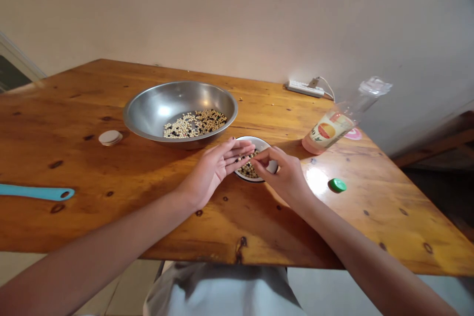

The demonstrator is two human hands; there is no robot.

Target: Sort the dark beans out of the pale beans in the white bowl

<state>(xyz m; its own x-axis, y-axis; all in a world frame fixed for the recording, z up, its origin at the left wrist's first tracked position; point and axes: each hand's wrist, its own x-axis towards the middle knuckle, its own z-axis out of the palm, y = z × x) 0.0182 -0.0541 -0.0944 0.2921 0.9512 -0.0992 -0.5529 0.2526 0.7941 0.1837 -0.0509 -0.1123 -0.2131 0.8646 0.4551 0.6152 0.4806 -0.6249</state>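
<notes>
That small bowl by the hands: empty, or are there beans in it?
Not empty: the small bowl holds pale and dark beans, visible between the left hand and right hand.

Wall: a plain off-white plaster wall point(229, 15) ran behind everything, darker toward the upper right corner.
Table: a knotty, varnished wooden table point(111, 227), its far edge against the wall.
Floor: pale floor tiles point(129, 289) showed below the near edge.
Opening: a white frame point(18, 54) at far left, dark beyond; window or doorway, could not tell.
Furniture: a brown wooden rail point(437, 145) in shadow at right.
Light: soft and warm, with a bright glare point(316, 180) on the varnish.
</notes>
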